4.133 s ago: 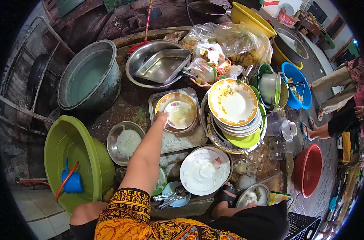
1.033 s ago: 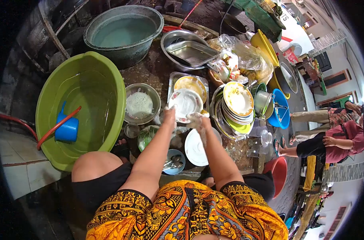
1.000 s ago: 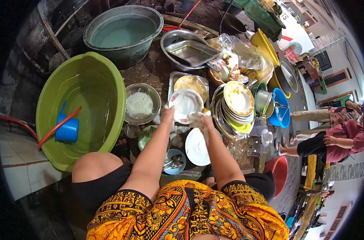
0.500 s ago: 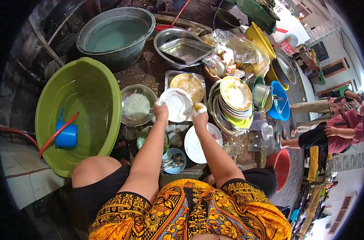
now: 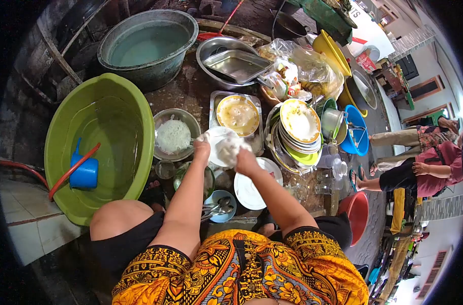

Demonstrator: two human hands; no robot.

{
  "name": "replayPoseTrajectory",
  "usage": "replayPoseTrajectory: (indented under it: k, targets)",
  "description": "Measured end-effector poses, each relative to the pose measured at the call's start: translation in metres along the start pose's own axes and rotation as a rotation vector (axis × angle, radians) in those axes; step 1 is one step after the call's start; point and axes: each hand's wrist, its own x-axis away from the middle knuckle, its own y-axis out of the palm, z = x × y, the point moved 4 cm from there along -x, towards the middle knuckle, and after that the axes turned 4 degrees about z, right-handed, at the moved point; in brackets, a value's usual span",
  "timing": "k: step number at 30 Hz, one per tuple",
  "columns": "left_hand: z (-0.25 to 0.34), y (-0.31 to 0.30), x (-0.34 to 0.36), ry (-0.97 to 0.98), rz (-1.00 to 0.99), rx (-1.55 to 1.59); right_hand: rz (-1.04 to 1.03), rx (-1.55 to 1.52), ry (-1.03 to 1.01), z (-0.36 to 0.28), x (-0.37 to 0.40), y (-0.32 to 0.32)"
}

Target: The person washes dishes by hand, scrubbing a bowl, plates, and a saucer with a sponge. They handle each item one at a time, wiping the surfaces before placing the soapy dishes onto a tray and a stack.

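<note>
The floor (image 5: pixel 178 97) is dark brown and looks wet, with a raised rim (image 5: pixel 252 31) along its far edge. Near the far left corner stands a round grey tub (image 5: pixel 160 77). A rectangular steel tray (image 5: pixel 214 109) lies around the middle; to its left, a steel bowl (image 5: pixel 193 124) with foam. A light-blue bowl (image 5: pixel 229 214) with spoons (image 5: pixel 223 205) sits by the near edge.

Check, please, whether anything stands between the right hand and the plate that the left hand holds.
Only the foamy wad in the right hand lies between; it appears to be against the face of the plate. The left hand grips the far side of the rim, out of the way. Nothing else visible blocks it.
</note>
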Motion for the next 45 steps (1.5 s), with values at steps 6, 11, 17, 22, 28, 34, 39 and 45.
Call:
replayPoseTrajectory:
  k: [6,11,17,22,28,34,39,45]
  targets:
    - [-0.035,0.022,-0.004,-0.092,-0.119,-0.532,0.213,0.102,-0.090,-0.034,-0.019,-0.004]
    - [-0.064,-0.027,-0.043,-0.265,0.144,-0.006,0.013,-0.111,-0.132,-0.041,-0.010,-0.006]
    - [-0.102,-0.078,-0.084,-0.437,0.505,0.494,0.291,-0.466,0.092,0.051,-0.051,0.022]
    - [-0.078,-0.089,-0.072,-0.457,0.650,0.534,0.156,-1.495,0.717,0.134,-0.083,0.075]
    - [-0.080,-0.094,-0.056,-0.481,0.593,0.549,0.216,-1.531,0.741,0.166,-0.112,0.073]
    - [-0.060,-0.083,-0.052,-0.474,0.448,0.411,0.322,-1.586,0.856,0.169,-0.123,0.065]
    - [-0.015,-0.062,-0.027,-0.536,0.571,0.300,0.312,-1.609,0.901,0.175,-0.132,0.072]
    - [-0.043,-0.076,-0.051,-0.345,0.686,-0.088,0.224,-1.869,0.862,0.175,-0.139,0.076]
